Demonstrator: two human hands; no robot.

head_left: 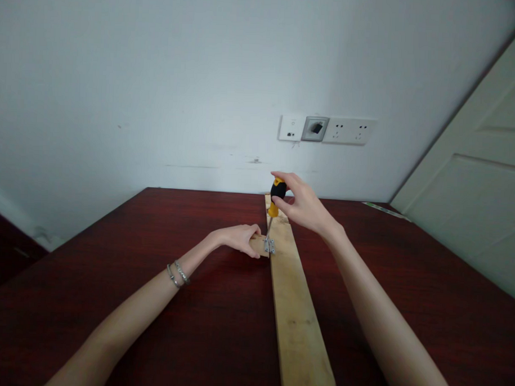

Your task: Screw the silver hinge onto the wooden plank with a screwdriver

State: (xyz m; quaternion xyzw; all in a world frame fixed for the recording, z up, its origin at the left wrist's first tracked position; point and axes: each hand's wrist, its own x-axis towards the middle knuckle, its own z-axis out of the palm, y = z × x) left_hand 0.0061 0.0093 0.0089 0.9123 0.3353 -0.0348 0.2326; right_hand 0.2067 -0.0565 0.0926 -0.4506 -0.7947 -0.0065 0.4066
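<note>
My right hand is closed around the black and yellow handle of a screwdriver, which stands nearly upright. Its shaft runs down to a small metal hinge; the exact contact at the tip is too small to make out. The hinge spans the seam between a short wooden block and a long wooden plank. From the left, my left hand grips the block, thumb on the near side and fingers on the far side. Two bracelets circle the left wrist.
The plank lies on a dark red wooden table and reaches back toward the white wall. Wall sockets sit above the table's back edge. A thin printed strip lies at the back right, near a white panelled door.
</note>
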